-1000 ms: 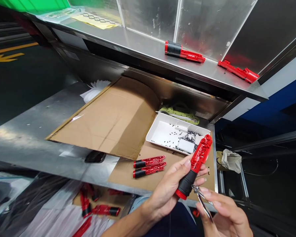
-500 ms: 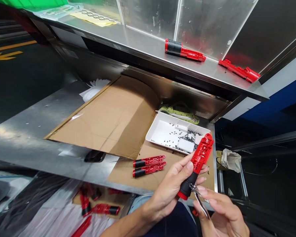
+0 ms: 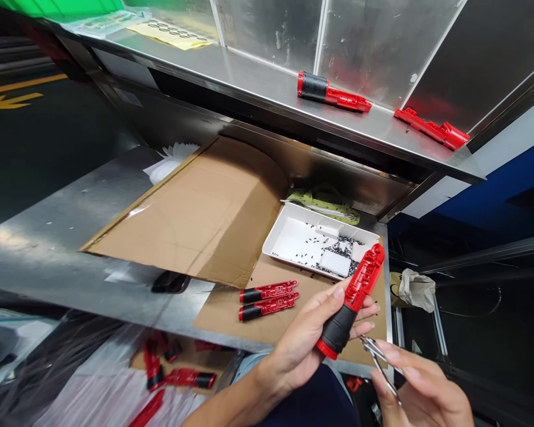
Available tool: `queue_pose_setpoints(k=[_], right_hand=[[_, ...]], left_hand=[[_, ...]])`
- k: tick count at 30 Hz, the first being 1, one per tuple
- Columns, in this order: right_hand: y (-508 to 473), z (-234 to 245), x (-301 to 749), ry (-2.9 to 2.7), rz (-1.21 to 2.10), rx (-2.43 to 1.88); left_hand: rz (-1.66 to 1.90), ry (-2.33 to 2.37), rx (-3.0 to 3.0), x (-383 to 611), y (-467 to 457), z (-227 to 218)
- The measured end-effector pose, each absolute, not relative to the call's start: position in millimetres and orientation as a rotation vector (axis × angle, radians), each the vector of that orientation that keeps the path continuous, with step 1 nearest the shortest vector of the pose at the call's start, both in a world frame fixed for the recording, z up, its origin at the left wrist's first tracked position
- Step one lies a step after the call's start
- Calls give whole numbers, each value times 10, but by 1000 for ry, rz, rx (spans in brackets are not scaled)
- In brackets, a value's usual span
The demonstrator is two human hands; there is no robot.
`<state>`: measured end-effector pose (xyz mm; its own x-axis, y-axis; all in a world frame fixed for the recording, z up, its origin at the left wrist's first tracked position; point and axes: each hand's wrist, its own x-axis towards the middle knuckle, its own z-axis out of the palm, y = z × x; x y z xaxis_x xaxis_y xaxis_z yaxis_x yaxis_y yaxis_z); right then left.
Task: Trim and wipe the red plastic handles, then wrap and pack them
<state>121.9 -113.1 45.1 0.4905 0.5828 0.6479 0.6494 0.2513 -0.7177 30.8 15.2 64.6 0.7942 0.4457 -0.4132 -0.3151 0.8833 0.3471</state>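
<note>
In my left hand (image 3: 300, 332) lies a red plastic housing part with a black sleeve (image 3: 338, 329), the fingers wrapped round it. Its ribbed red end points up and away, over the corner of the white tray. Between the thumb and fingers of my right hand (image 3: 427, 379) is a pair of shiny metal nail clippers (image 3: 382, 362). Their tip sits just right of the black sleeve, close to my left fingertips. Two similar red-and-black parts (image 3: 269, 299) lie side by side on the cardboard.
A white tray (image 3: 289, 234) holds many small black pieces and white blocks. Left of it, a large cardboard flap (image 3: 191, 213) leans over the metal bench. Two red parts (image 3: 333, 95) rest on the shelf above. More red-and-black parts (image 3: 187, 378) lie in a box below left.
My right hand and the clippers have moved right, away from the sleeve. In my left hand the part has turned, so more of its black sleeve shows.
</note>
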Motion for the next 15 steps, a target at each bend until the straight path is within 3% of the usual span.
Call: queue_pose_setpoints(k=[15], right_hand=[[-923, 468, 1127, -1224, -143, -1409]], left_hand=[[432, 508, 301, 318, 162, 656]])
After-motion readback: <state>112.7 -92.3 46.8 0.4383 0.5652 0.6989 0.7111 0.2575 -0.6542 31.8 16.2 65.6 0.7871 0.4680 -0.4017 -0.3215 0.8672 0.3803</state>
